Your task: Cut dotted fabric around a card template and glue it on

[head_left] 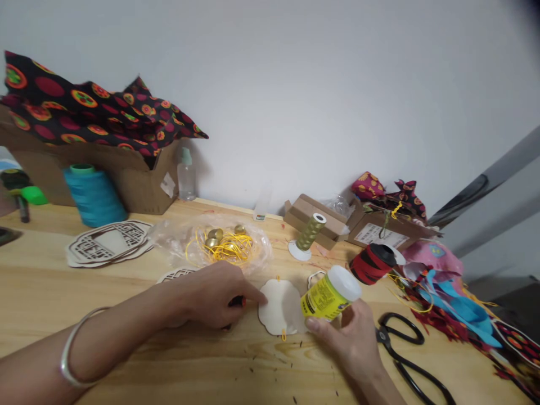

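In my right hand (352, 343) is a small yellow plastic bottle (324, 298) with a white lid, tilted above the table with its lid toward the upper right. My left hand (215, 295) has its index finger stretched onto the left edge of a pale scalloped wooden plaque (276, 309). The other left fingers are curled, and a dark thing with a red bit shows among them, too hidden to name. Small yellow cord loops stick out at the plaque's top and bottom. Black-handled scissors (390, 343) lie right of my right hand.
Behind my hands, a plastic bag (169, 239) holds gold bells and yellow cord. Cut-out wooden plaques (109, 244), a blue thread cone (93, 197) and a cardboard box (135, 180) stand left. Thread spools (311, 232), small boxes and fabric scraps (459, 315) occupy the right.
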Demonstrator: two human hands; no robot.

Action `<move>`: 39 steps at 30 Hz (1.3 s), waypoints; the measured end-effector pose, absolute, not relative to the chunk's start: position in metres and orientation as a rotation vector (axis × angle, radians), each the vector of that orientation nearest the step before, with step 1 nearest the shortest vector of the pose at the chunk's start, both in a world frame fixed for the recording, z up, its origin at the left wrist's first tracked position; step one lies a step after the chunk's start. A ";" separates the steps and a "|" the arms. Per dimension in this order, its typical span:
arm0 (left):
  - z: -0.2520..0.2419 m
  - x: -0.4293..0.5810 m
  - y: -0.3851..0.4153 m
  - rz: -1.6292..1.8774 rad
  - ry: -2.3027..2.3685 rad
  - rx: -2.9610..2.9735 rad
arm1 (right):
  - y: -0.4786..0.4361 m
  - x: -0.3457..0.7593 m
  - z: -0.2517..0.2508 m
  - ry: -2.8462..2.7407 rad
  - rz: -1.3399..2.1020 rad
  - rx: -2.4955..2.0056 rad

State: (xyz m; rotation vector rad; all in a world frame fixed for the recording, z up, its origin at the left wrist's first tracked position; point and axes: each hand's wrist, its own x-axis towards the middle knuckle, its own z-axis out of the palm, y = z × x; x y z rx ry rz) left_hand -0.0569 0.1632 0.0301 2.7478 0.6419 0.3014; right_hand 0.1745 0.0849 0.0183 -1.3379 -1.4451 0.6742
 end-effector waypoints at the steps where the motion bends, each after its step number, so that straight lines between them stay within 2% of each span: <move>1: 0.030 -0.057 0.163 0.308 0.642 2.745 | 0.085 0.175 0.018 -1.440 0.668 -1.346; 25: 0.036 -0.054 0.163 0.147 0.691 2.695 | 0.087 0.182 0.017 -1.481 0.749 -1.262; 39: 0.036 -0.055 0.163 0.077 0.748 2.717 | 0.088 0.183 0.018 -1.325 0.831 -1.256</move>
